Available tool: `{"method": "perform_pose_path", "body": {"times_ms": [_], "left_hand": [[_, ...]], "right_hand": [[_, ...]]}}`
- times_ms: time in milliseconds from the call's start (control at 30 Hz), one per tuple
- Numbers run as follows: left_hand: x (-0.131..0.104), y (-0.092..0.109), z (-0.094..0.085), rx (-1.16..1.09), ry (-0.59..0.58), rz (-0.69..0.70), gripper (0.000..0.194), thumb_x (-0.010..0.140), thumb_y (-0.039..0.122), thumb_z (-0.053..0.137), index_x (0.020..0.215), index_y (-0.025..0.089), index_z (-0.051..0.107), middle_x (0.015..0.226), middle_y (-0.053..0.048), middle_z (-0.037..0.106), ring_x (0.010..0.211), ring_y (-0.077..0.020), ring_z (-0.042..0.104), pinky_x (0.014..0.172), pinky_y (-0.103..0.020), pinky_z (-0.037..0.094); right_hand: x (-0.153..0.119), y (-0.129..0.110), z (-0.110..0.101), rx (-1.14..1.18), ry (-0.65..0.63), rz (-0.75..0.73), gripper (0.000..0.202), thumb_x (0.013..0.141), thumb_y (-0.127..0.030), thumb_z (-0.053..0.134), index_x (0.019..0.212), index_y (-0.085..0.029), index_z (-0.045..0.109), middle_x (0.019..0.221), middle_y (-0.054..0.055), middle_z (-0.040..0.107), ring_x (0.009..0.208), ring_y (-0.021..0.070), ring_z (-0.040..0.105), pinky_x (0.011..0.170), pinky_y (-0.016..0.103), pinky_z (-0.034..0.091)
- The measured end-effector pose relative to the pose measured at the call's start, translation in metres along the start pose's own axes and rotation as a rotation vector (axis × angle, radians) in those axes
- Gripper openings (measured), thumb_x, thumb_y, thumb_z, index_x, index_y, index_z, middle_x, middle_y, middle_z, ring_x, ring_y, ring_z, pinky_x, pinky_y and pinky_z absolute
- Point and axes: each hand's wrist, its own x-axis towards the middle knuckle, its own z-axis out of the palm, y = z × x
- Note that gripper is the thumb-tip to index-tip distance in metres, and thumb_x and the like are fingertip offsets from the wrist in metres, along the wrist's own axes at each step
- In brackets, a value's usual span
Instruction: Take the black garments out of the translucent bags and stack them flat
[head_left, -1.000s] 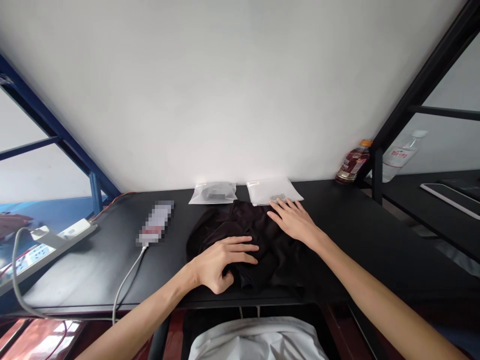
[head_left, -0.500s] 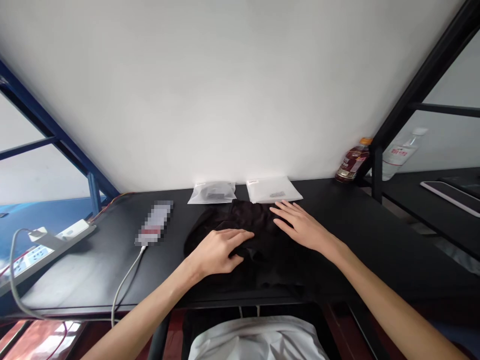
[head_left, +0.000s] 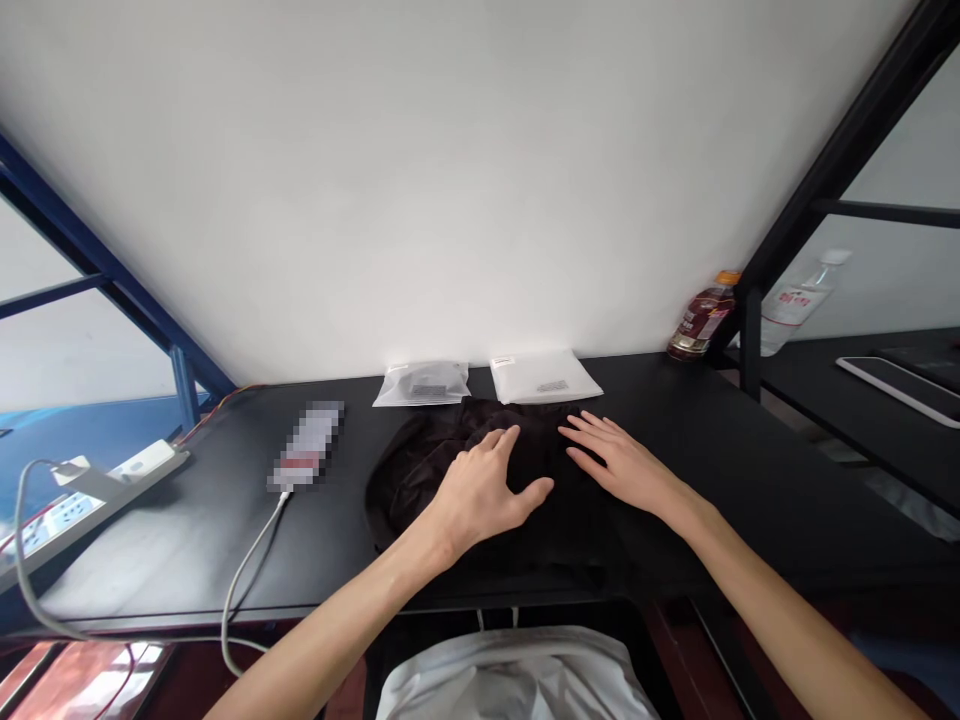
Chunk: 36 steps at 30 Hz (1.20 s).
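Observation:
A crumpled black cloth garment [head_left: 420, 465] lies on the black desk [head_left: 315, 560] in front of me; its exact kind is hard to make out against the dark top. Over its middle, my left hand [head_left: 484, 487] rests with thumb and fingers spread. Toward its right side, my right hand [head_left: 619, 460] lies palm down, fingers stretched out and apart. Neither hand grips the cloth. Just behind the garment, two frosted plastic packets sit by the wall: a grey-looking packet [head_left: 422, 384] on the left and a white packet [head_left: 545, 376] on the right.
A blurred phone [head_left: 307, 445] on a white charging cable [head_left: 251, 555] lies to the left. Farther left is a power strip [head_left: 97, 495]. At the right back, a dark drink bottle [head_left: 703, 318] leans near the black frame [head_left: 750, 345], with a clear bottle [head_left: 799, 305] beyond it.
My left hand has moved right across the cloth, its thumb and fingers now wider apart. The right hand has shifted slightly to the right, and the cloth looks more spread out.

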Motion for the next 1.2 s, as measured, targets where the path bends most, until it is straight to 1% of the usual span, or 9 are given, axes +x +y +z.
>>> {"method": "perform_pose_path", "body": {"times_ms": [67, 133, 200, 300, 433, 600, 733, 967, 1200], "left_hand": [[-0.002, -0.005, -0.001, -0.117, -0.021, 0.091, 0.056, 0.087, 0.034, 0.063, 0.141, 0.020, 0.057, 0.148, -0.013, 0.058, 0.114, -0.0322, 0.070, 0.096, -0.043, 0.058], [-0.004, -0.014, -0.005, -0.135, -0.023, 0.191, 0.053, 0.083, 0.023, 0.062, 0.135, 0.022, 0.063, 0.147, -0.008, 0.060, 0.120, -0.0303, 0.066, 0.104, -0.044, 0.055], [-0.005, -0.026, -0.009, -0.070, -0.045, 0.264, 0.065, 0.073, 0.012, 0.062, 0.137, 0.024, 0.063, 0.153, -0.009, 0.054, 0.136, -0.0338, 0.054, 0.116, -0.050, 0.045], [-0.003, -0.043, -0.009, 0.023, -0.110, 0.256, 0.084, 0.069, 0.005, 0.060, 0.150, 0.025, 0.051, 0.166, -0.011, 0.034, 0.150, -0.0386, 0.037, 0.120, -0.056, 0.038], [0.003, -0.053, 0.001, 0.070, -0.157, 0.259, 0.082, 0.076, 0.006, 0.061, 0.153, 0.032, 0.046, 0.167, -0.008, 0.033, 0.142, -0.0378, 0.048, 0.115, -0.055, 0.044], [0.013, -0.050, 0.009, 0.071, -0.098, 0.242, 0.065, 0.079, 0.007, 0.060, 0.142, 0.024, 0.061, 0.153, -0.012, 0.053, 0.128, -0.0342, 0.062, 0.112, -0.051, 0.049], [0.018, -0.041, 0.012, -0.074, 0.001, 0.128, 0.052, 0.076, 0.006, 0.061, 0.125, 0.020, 0.074, 0.139, -0.009, 0.066, 0.123, -0.0299, 0.066, 0.110, -0.042, 0.052], [0.018, -0.016, 0.023, -0.344, 0.188, 0.044, 0.041, 0.079, 0.012, 0.064, 0.117, 0.020, 0.077, 0.130, -0.006, 0.072, 0.119, -0.0270, 0.069, 0.112, -0.041, 0.051], [0.010, -0.009, 0.048, 0.032, -0.016, 0.132, 0.050, 0.086, 0.014, 0.061, 0.136, 0.010, 0.063, 0.144, -0.017, 0.060, 0.123, -0.0334, 0.064, 0.107, -0.044, 0.054]], "right_hand": [[-0.001, 0.001, 0.001, 0.017, 0.001, 0.000, 0.043, 0.104, -0.041, 0.043, 0.141, -0.029, 0.062, 0.150, 0.009, 0.057, 0.144, 0.0322, 0.046, 0.116, 0.061, 0.040], [-0.002, 0.002, 0.001, 0.027, -0.003, 0.002, 0.044, 0.105, -0.042, 0.042, 0.141, -0.028, 0.062, 0.149, 0.009, 0.058, 0.144, 0.0320, 0.046, 0.116, 0.060, 0.041], [-0.002, 0.002, 0.001, 0.029, -0.009, 0.008, 0.045, 0.105, -0.042, 0.042, 0.141, -0.026, 0.063, 0.149, 0.010, 0.058, 0.144, 0.0317, 0.046, 0.116, 0.059, 0.041], [-0.002, 0.000, 0.001, 0.031, -0.017, 0.013, 0.045, 0.104, -0.041, 0.042, 0.141, -0.024, 0.063, 0.150, 0.011, 0.057, 0.143, 0.0317, 0.048, 0.116, 0.058, 0.042], [-0.002, 0.001, 0.002, 0.033, -0.018, 0.011, 0.045, 0.104, -0.039, 0.043, 0.141, -0.024, 0.063, 0.150, 0.011, 0.056, 0.141, 0.0315, 0.050, 0.115, 0.056, 0.044], [-0.003, 0.004, 0.005, 0.036, 0.008, 0.008, 0.043, 0.103, -0.038, 0.046, 0.140, -0.026, 0.064, 0.150, 0.010, 0.057, 0.140, 0.0321, 0.051, 0.115, 0.058, 0.044], [-0.003, 0.005, 0.006, 0.058, 0.005, 0.008, 0.043, 0.103, -0.039, 0.046, 0.141, -0.025, 0.063, 0.151, 0.010, 0.055, 0.141, 0.0318, 0.050, 0.116, 0.057, 0.043], [-0.005, 0.009, 0.000, 0.107, 0.001, 0.010, 0.043, 0.101, -0.032, 0.048, 0.141, -0.026, 0.063, 0.152, 0.008, 0.055, 0.144, 0.0311, 0.045, 0.115, 0.055, 0.045], [-0.010, 0.013, 0.001, 0.119, 0.006, 0.046, 0.045, 0.100, -0.028, 0.045, 0.142, -0.024, 0.062, 0.151, 0.009, 0.056, 0.144, 0.0298, 0.045, 0.116, 0.053, 0.044]]}}
